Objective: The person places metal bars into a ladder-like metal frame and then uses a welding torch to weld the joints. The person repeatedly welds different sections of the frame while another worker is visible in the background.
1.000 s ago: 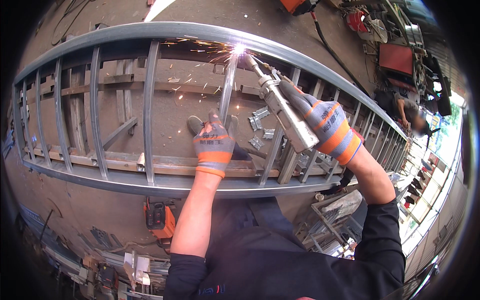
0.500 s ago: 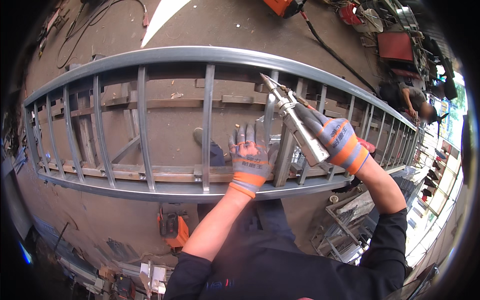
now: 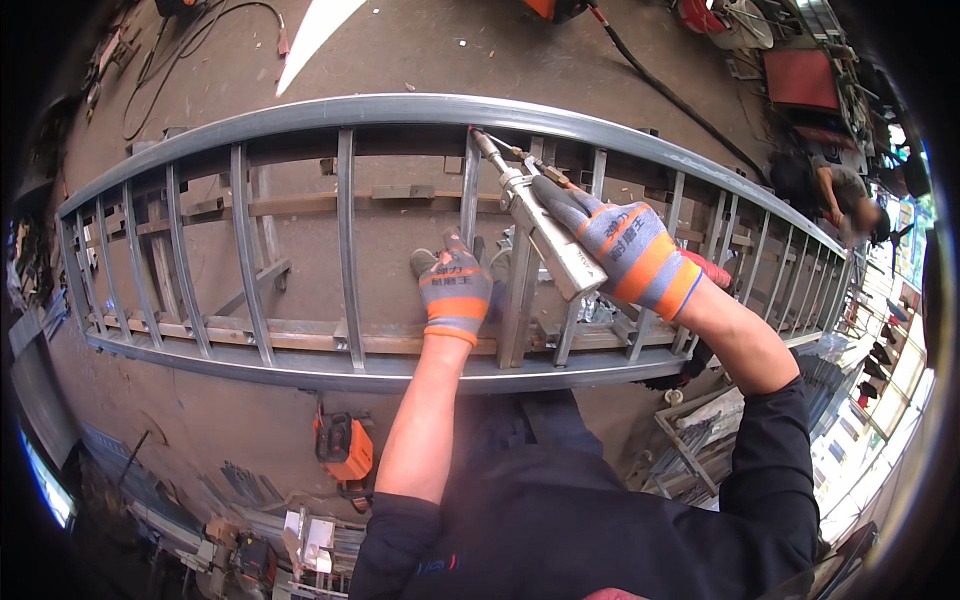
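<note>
A long steel frame (image 3: 290,118) of two rails with several upright bars between them lies across in front of me. My right hand (image 3: 630,245), in a grey and orange glove, is closed round a silver welding gun (image 3: 553,245). The gun slants up to the left. Its nozzle tip is at the corner where an upright bar (image 3: 471,185) meets the far rail, and a small red spot shows there. My left hand (image 3: 455,288), gloved alike, is on the nearer part of that same bar with its fingers curled round it. The fingertips are partly hidden.
Brown support beams (image 3: 405,193) run under the frame. An orange machine (image 3: 345,447) stands on the floor near me. A dark hose (image 3: 665,100) trails beyond the far rail. Another person (image 3: 838,195) bends near the frame's right end, beside a red-topped stand (image 3: 800,80).
The view has shifted, so the frame's bars sit further left. The gun's tip has come up to the bar's far corner. My left hand has gone from outstretched fingers to a grip on the bar.
</note>
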The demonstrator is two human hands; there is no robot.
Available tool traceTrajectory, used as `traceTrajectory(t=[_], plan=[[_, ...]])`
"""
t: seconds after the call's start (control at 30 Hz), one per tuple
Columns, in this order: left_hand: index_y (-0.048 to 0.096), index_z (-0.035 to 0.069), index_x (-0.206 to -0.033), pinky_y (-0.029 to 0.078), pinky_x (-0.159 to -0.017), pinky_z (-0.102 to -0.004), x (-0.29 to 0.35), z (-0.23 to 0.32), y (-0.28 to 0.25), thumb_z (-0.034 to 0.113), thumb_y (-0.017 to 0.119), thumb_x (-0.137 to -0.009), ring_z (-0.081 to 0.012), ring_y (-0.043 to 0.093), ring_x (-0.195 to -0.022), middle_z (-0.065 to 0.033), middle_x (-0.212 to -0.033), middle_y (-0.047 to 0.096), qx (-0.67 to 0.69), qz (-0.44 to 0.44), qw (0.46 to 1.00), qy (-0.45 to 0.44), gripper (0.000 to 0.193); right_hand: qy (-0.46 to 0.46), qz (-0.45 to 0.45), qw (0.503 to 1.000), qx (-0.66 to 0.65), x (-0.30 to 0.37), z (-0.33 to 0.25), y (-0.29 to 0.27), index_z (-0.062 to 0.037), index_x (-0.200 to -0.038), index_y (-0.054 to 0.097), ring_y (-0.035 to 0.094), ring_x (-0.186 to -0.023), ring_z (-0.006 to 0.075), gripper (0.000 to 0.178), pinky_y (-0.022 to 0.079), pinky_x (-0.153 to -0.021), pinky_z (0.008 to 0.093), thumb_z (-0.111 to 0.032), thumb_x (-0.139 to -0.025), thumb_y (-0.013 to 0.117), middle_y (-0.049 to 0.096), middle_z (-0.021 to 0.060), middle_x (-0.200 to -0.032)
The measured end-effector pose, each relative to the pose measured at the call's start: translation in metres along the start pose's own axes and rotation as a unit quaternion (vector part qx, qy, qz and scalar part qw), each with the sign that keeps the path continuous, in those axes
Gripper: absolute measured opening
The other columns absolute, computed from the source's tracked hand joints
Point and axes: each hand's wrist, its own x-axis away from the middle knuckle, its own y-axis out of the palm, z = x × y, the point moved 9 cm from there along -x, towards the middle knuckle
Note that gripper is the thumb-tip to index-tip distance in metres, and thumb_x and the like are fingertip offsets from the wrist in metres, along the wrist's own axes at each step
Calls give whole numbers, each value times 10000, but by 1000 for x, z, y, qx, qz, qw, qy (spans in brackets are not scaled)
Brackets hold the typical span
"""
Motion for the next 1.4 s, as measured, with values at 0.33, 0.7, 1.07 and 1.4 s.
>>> traceTrajectory(t=[0.33, 0.7, 1.07, 1.4], plan=[[617, -93, -1332, 608, -701, -445, 0, 2, -8, 355, 626, -992, -329, 770, -794, -207, -932, 757, 20, 31, 999, 11, 563, 49, -110, 992, 38, 3, 12, 26, -89, -1608, 394, 714, -732, 374, 949, 560, -592, 441, -116, -736, 770, 685, 232, -1135], [585, -73, -1336, 608, -726, -455, -2, -1, -7, 360, 713, -928, -359, 768, -792, -206, -907, 753, 59, 10, 998, 0, 608, 24, -60, 998, 27, 3, 8, 17, -80, -1402, 519, 722, -735, 351, 690, 567, -576, 447, -123, -766, 782, 678, 170, -937], [558, -78, -1357, 608, -757, -467, -2, -3, -5, 382, 701, -945, -370, 769, -808, -216, -918, 750, 59, -17, 998, -9, 635, 38, -71, 997, 12, 4, 12, 16, -91, -1491, 490, 721, -753, 349, 811, 565, -609, 426, -158, -744, 800, 686, 205, -1056], [518, -100, -1414, 605, -739, -469, -5, -5, -3, 311, 669, -945, -368, 765, -790, -210, -944, 756, 63, -41, 997, -26, 642, 31, -48, 998, -16, 10, 17, 15, -93, -1609, 416, 711, -731, 347, 961, 561, -613, 421, -140, -728, 799, 693, 218, -1122]])
